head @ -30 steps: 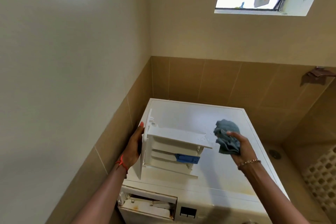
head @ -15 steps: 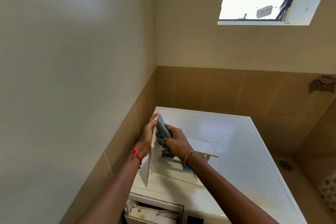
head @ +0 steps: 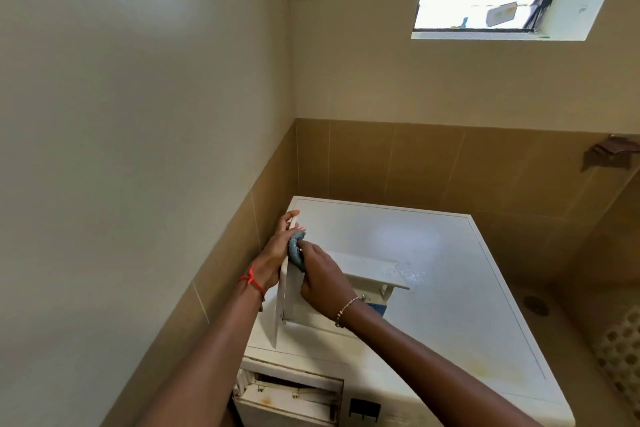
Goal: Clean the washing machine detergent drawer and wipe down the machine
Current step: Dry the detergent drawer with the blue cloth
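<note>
Centre frame, my left hand [head: 276,255] grips the detergent drawer [head: 367,269] by its front panel; my right hand [head: 322,279] clutches the cloth [head: 296,249] against it, atop the washing machine [head: 436,246].

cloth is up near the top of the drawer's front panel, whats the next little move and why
Probably drag the cloth down the inner face of the detergent drawer front panel. The right hand presses it near the panel's top edge, with bare panel below. The left hand grips the panel from behind, bracing the drawer on the washing machine top.
</note>
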